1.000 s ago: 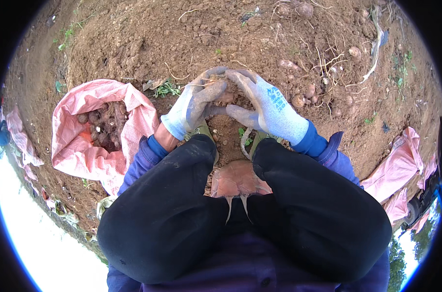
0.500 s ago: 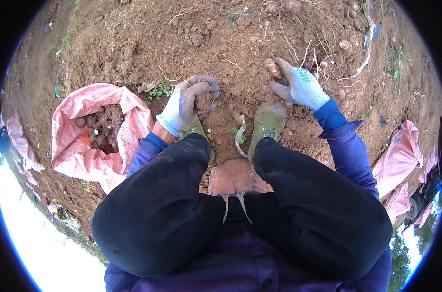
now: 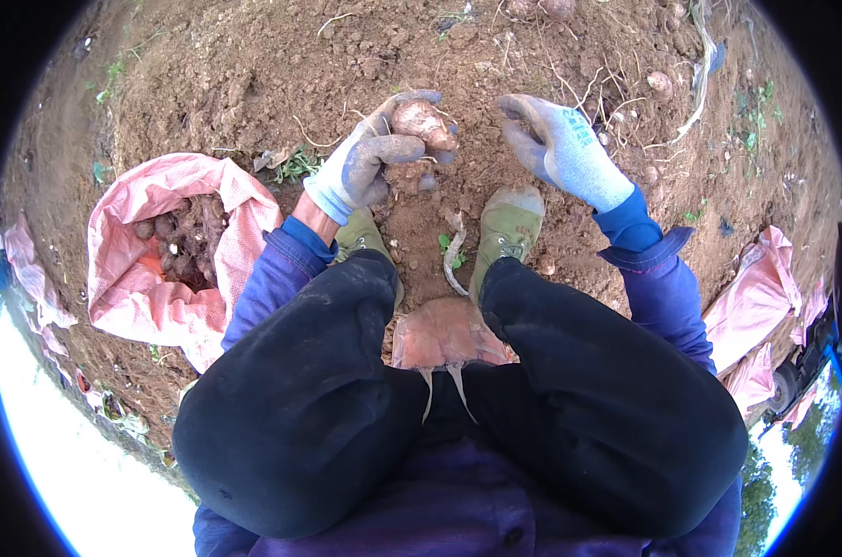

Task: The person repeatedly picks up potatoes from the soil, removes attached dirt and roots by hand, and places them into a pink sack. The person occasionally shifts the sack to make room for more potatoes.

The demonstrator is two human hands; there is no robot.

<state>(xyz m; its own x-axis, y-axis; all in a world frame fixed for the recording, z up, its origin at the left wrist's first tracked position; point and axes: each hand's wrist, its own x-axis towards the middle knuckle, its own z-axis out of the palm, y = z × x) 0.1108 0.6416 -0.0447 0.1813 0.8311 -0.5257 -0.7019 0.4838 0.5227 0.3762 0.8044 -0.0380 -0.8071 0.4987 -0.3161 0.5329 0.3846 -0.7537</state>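
Head view: brown soil across upper and middle frame. Black trousers, with knees bent, over lower centre. Open pink sack at left, with soil-coated tubers heaped inside. Crumpled pink sheeting at right edge. Gloved left hand in upper centre, fingers clamped round a brown tuber. Gloved right hand right of upper centre, apart from that tuber, fingers curled toward thumb; cannot tell if touching it, or if closed on anything. Green shoes on soil at mid-frame, below both hands. Held tuber near vertical midline, upper half, pale patches on skin. Loose tuber at upper right, on soil. Thin pale roots just left of it.
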